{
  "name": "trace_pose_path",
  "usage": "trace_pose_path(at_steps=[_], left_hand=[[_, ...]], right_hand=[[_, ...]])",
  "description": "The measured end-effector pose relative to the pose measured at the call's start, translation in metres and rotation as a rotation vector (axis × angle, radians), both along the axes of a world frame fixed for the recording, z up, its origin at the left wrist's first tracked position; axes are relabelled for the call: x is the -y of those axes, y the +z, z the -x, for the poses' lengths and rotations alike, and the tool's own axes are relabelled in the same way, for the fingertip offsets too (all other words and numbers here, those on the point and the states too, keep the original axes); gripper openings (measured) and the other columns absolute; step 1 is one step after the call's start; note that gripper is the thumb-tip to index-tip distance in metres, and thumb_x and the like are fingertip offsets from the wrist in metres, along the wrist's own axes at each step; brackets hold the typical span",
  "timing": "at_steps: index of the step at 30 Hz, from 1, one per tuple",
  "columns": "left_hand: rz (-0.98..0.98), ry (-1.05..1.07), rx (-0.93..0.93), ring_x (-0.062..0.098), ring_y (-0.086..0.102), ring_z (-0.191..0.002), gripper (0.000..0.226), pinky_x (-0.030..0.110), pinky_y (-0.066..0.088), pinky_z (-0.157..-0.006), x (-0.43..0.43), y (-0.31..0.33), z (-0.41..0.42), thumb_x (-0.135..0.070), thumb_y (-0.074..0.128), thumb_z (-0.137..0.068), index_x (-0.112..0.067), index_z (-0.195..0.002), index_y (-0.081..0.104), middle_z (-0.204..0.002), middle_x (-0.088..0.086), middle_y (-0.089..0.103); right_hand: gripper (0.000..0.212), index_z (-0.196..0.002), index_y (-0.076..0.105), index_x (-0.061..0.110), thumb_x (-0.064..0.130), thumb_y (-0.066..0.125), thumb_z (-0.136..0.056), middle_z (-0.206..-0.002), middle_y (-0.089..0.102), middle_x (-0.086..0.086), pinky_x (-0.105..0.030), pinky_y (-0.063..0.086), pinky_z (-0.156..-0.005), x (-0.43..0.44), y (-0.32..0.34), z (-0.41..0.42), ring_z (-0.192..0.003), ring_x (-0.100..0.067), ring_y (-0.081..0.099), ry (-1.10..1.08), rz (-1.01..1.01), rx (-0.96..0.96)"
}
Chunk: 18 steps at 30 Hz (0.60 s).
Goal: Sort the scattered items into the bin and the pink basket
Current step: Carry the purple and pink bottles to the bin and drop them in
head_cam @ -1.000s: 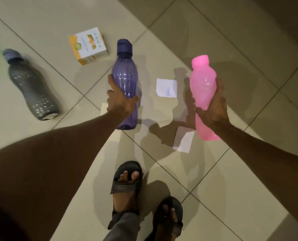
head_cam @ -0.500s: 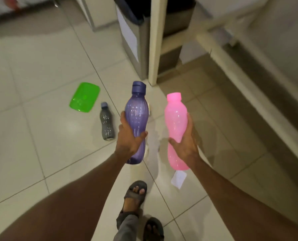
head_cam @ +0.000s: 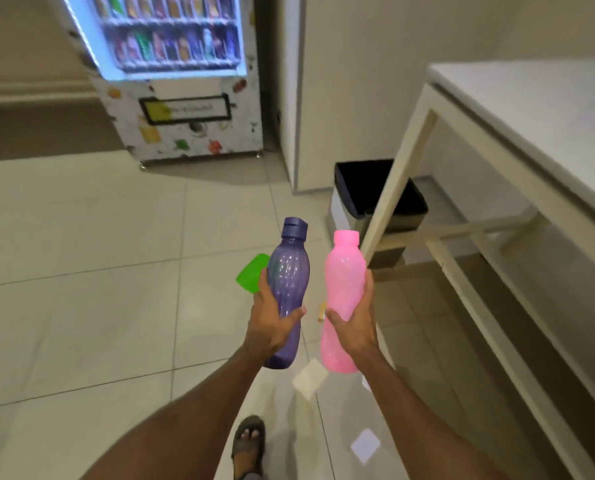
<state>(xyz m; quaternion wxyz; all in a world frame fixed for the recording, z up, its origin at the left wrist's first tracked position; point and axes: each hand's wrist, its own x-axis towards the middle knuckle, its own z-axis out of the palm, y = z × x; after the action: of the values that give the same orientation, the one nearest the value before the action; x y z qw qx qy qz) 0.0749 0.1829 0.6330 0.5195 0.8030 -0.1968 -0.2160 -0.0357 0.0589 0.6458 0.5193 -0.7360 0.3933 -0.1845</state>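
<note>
My left hand (head_cam: 272, 325) grips a purple bottle (head_cam: 287, 275) around its lower half, held upright at chest height. My right hand (head_cam: 353, 323) holds a pink bottle (head_cam: 344, 271) the same way, just to the right of the purple one. A bin (head_cam: 344, 209) with a black liner stands open on the floor ahead, partly under a white table. A green lid (head_cam: 251, 273) lies on the floor behind the purple bottle, partly hidden by it. White paper slips (head_cam: 310, 377) lie on the tiles below my hands. No pink basket is in view.
A white table (head_cam: 531, 109) with a slanted leg (head_cam: 398, 188) fills the right side, over the bin. A lit vending machine (head_cam: 175, 74) stands against the far wall. Another paper slip (head_cam: 365, 445) lies near my sandalled foot (head_cam: 249, 441). Tiled floor stretches to the left.
I have straightened up with both bottles lifted off the floor. The view has swung up, bringing the bin, table and vending machine into sight. The grey bottle has left view.
</note>
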Motion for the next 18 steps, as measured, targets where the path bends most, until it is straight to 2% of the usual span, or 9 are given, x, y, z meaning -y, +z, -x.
trace_pose_path(at_steps=[3, 6, 9, 13, 18], left_hand=[[0.008, 0.053, 0.029, 0.026, 0.042, -0.133, 0.109, 0.044, 0.041, -0.109, -0.033, 0.027, -0.02, -0.029, 0.082, -0.073, -0.029, -0.151, 0.005, -0.148, 0.002, 0.032], [0.015, 0.086, 0.044, 0.026, 0.044, -0.129, 0.109, 0.039, 0.041, -0.104, -0.064, 0.042, -0.048, -0.032, 0.081, -0.073, -0.03, -0.151, 0.005, -0.144, 0.004, 0.035], [-0.004, 0.13, 0.051, 0.03, 0.044, -0.129, 0.108, 0.043, 0.041, -0.105, -0.093, 0.051, -0.083, -0.028, 0.08, -0.076, -0.029, -0.151, 0.003, -0.144, 0.007, 0.035], [-0.004, 0.183, 0.032, 0.032, 0.045, -0.127, 0.106, 0.051, 0.042, -0.106, -0.126, 0.059, -0.141, -0.027, 0.079, -0.077, -0.03, -0.151, 0.002, -0.143, 0.008, 0.035], [-0.009, 0.172, 0.024, 0.033, 0.045, -0.127, 0.107, 0.054, 0.043, -0.104, -0.158, 0.066, -0.218, -0.029, 0.078, -0.078, -0.031, -0.151, 0.0, -0.143, 0.007, 0.034]], right_hand=[[0.104, -0.148, 0.002, 0.041, 0.012, 0.073, -0.079, -0.136, 0.04, -0.009, -0.056, 0.042, -0.101, -0.025, 0.025, -0.021, -0.123, -0.036, 0.046, 0.057, 0.008, -0.001], [0.103, -0.148, 0.003, 0.041, 0.014, 0.073, -0.078, -0.133, 0.04, -0.006, -0.049, 0.042, -0.1, -0.048, 0.046, -0.051, -0.12, -0.035, 0.048, 0.084, 0.008, 0.025], [0.103, -0.149, 0.003, 0.038, 0.01, 0.072, -0.079, -0.135, 0.041, -0.007, -0.047, 0.041, -0.1, -0.065, 0.058, -0.09, -0.121, -0.035, 0.048, 0.105, 0.016, 0.042], [0.102, -0.149, 0.002, 0.039, 0.009, 0.071, -0.079, -0.121, 0.039, 0.0, -0.044, 0.04, -0.097, -0.092, 0.071, -0.156, -0.119, -0.035, 0.049, 0.137, 0.006, 0.046], [0.103, -0.148, 0.001, 0.04, 0.012, 0.072, -0.08, -0.138, 0.039, -0.008, -0.051, 0.041, -0.101, -0.131, 0.085, -0.239, -0.121, -0.037, 0.047, 0.129, 0.002, 0.056]])
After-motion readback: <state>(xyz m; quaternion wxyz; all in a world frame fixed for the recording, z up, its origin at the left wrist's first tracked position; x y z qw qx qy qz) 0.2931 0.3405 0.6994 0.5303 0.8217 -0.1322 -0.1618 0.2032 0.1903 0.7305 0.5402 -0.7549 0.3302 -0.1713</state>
